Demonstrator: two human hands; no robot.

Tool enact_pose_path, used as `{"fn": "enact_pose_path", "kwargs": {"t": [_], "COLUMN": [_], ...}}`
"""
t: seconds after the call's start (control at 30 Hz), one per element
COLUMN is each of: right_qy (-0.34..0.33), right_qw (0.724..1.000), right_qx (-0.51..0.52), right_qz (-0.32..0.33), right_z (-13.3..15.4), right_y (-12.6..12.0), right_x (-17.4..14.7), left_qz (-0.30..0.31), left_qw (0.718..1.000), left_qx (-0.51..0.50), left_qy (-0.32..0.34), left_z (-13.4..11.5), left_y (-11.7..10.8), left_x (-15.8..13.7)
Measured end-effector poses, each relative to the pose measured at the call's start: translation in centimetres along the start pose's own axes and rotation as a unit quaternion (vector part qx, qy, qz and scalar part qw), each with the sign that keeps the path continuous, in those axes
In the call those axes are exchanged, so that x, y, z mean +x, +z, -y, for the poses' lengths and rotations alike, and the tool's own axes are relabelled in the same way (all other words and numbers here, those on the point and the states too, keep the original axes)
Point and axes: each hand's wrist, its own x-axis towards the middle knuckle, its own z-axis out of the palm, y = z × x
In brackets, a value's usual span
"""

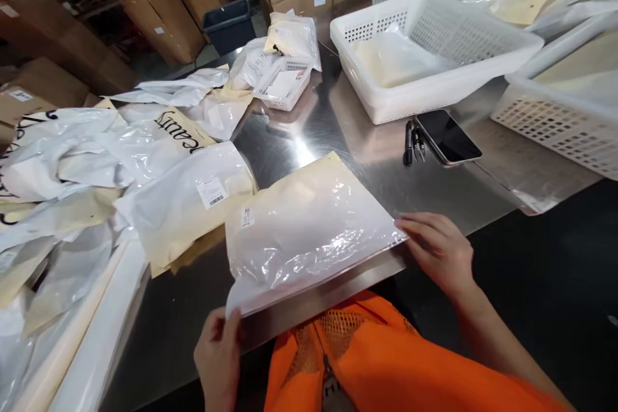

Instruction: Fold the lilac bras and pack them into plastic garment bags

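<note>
A pale, shiny plastic bag (pixel 309 225) with a small label near its left corner lies before me on the metal table (pixel 309 141). My left hand (pixel 219 351) pinches its near left corner between thumb and fingers. At its near right corner, my right hand (pixel 439 251) grips the edge. The bag's near edge stretches between both hands. Just left of it sits another plastic bag (pixel 193 199) with a barcode label, its side close against the first one.
Several more plastic bags (pixel 96 148) pile up on the left. A phone (pixel 449 135) and pens (pixel 412 141) lie at right, below a white basket (pixel 357 77) holding a bag. Another white basket (pixel 555 129) stands further right, and a small basket (pixel 284 103) sits at the far side.
</note>
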Motion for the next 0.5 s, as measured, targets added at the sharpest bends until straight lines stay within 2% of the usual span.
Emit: {"fn": "enact_pose_path", "kwargs": {"t": [0.03,0.1,0.13,0.17,0.2,0.27,0.3,0.33,0.4,0.5], "right_qy": [0.066,0.182,0.21,0.213,0.197,0.142,0.115,0.091,0.055,0.018], "right_qw": [0.997,0.979,0.972,0.97,0.972,0.981,0.985,0.988,0.991,0.987], "right_qx": [-0.011,0.003,0.023,0.047,0.067,0.086,0.09,0.096,0.114,0.154], "right_qz": [-0.034,-0.091,-0.106,-0.111,-0.111,-0.101,-0.091,-0.077,-0.052,-0.044], "right_z": [0.2,0.8,1.3,1.8,2.3,3.6,4.3,4.9,6.1,7.6], "right_y": [0.0,0.1,0.1,0.2,0.3,0.6,0.7,0.8,0.9,1.0], "right_x": [-0.3,-1.1,-1.5,-1.8,-2.1,-2.5,-2.6,-2.7,-2.9,-3.1], "left_qz": [-0.046,-0.11,-0.09,-0.025,0.067,0.269,0.343,0.392,0.432,0.431], "left_qw": [0.995,0.957,0.937,0.924,0.914,0.882,0.864,0.849,0.832,0.825], "left_qx": [0.072,0.171,0.188,0.179,0.16,0.119,0.1,0.091,0.094,0.117], "left_qy": [0.056,0.207,0.282,0.336,0.368,0.368,0.355,0.343,0.334,0.345], "left_z": [-0.1,-0.6,-1.0,-1.4,-1.8,-2.5,-2.7,-2.9,-2.8,-2.9], "left_y": [-0.2,0.0,0.5,1.1,2.0,4.2,5.4,6.6,8.4,9.9], "left_x": [-0.3,-0.8,-1.1,-1.4,-1.6,-2.0,-2.0,-2.1,-1.9,-1.4]}}
